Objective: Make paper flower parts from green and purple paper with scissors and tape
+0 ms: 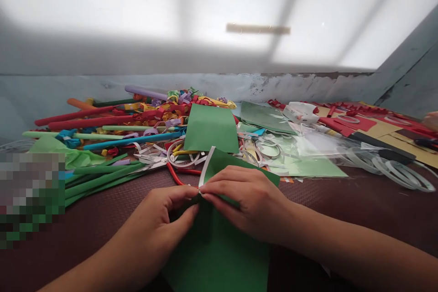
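Observation:
A large dark green paper sheet (222, 251) lies in front of me, its far part bent up, with a white strip (207, 166) along one edge. My left hand (174, 214) pinches the sheet's edge at the strip's near end between thumb and fingers. Right beside it, my right hand (239, 196) is closed on the same edge, fingertips nearly touching the left ones. Just beyond the hands is a separate green paper piece (212, 127). Red-handled pliers (175, 175) lie to the left of the strip, partly under other items.
Rolled coloured paper sticks and curls (102, 123) fill the back left. Green strips (102, 180) lie at left. White tape rolls (404, 171), light green paper (315, 166) and red paper (359, 125) are at right. Another person's hand (431, 120) shows at the right edge.

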`<state>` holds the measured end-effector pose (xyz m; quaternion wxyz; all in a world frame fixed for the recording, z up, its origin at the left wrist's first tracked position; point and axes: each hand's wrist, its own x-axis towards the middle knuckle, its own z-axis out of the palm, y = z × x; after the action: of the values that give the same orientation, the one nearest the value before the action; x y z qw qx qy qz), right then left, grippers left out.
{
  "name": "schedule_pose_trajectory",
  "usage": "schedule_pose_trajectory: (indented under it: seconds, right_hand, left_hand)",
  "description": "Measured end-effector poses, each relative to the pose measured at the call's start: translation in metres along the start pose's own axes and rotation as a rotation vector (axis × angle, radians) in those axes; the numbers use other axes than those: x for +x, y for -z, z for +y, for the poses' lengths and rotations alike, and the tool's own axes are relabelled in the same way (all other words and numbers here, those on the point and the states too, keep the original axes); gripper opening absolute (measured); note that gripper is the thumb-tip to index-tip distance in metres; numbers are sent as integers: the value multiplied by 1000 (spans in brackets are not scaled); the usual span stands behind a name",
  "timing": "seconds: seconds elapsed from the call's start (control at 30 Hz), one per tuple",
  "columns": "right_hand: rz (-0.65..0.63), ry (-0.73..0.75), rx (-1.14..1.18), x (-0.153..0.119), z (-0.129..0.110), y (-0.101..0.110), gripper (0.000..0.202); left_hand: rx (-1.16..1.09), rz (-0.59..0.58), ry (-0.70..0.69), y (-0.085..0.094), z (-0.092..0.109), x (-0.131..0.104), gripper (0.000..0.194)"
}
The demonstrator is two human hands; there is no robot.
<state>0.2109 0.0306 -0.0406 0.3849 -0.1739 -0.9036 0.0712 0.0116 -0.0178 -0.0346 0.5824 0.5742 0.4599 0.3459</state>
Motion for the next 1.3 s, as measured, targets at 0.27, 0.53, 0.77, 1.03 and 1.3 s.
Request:
schedule_pose_trajectory:
  seconds: [0.27, 0.53, 0.77, 1.03, 1.3]
  right_hand:
    - [25, 30, -45, 0, 1, -3, 13]
    - [19, 29, -22, 0, 1, -5, 15]
    - [62, 17, -42, 0, 7, -5, 12]
    - [64, -191, 8, 1, 20, -2, 12]
    - [74, -374, 132, 6, 32, 8, 12]
  left_hand:
    - [158, -12, -58, -1, 6, -2, 29]
    - [164, -18, -39, -2, 3, -2, 31]
    - [113, -21, 12, -2, 3, -2, 38]
    - [-11, -49, 82, 4, 3, -1, 53]
    - [-115, -68, 148, 16, 3, 0, 51]
